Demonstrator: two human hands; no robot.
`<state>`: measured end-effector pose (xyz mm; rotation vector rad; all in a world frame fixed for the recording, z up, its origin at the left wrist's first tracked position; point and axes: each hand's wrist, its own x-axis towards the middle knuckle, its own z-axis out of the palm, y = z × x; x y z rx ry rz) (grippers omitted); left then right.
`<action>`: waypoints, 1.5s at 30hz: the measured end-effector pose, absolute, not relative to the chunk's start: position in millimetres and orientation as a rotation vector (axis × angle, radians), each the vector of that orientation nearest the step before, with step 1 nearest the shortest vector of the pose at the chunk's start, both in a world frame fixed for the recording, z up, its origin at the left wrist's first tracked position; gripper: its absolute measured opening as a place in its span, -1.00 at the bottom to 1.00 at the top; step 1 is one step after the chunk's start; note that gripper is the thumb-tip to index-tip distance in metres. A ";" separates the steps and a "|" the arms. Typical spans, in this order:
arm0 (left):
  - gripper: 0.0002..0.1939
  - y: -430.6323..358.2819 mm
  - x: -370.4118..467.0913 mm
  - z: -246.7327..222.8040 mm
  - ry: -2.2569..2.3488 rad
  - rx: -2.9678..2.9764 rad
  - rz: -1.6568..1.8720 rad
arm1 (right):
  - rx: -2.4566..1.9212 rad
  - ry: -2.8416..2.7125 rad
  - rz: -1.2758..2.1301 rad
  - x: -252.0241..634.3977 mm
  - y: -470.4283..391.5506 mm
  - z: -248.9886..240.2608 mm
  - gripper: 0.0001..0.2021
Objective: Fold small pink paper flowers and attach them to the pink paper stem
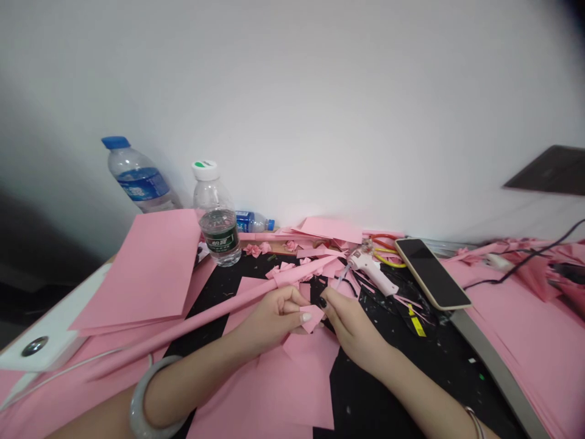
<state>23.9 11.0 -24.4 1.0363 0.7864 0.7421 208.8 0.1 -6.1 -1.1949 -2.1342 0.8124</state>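
Note:
My left hand (pixel 281 311) pinches a small folded piece of pink paper (pixel 311 318) between thumb and fingers. At the right edge of that piece, my right hand (pixel 351 323) has its fingers closed on it; the fingertips partly hide the contact. Below both hands lie larger pink paper sheets (pixel 292 390). A long rolled pink paper tube (pixel 219 314) runs diagonally behind my left hand and over the left forearm's far side. Just beyond my right hand rests a white glue gun (pixel 372 271), its nozzle end toward the left.
Two upright water bottles (pixel 218 225) (pixel 141 183) and a lying bottle (pixel 253 222) stand near the wall. A phone (pixel 432 272) rests at right beside stacked pink sheets (pixel 539 341). Paper flowers (pixel 252 250), scraps and yellow-handled scissors (pixel 388 259) litter the black mat (pixel 379 390).

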 end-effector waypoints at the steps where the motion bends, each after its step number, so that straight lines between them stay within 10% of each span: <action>1: -0.76 10.9 24.0 -24.8 0.782 1.027 0.746 | -1.200 -2.131 0.801 209.2 0.4 -5.5 -0.76; 45: -0.75 9.4 26.2 -8.2 1.011 1.045 0.831 | -1.220 -1.938 0.509 204.7 -2.9 -10.0 -0.77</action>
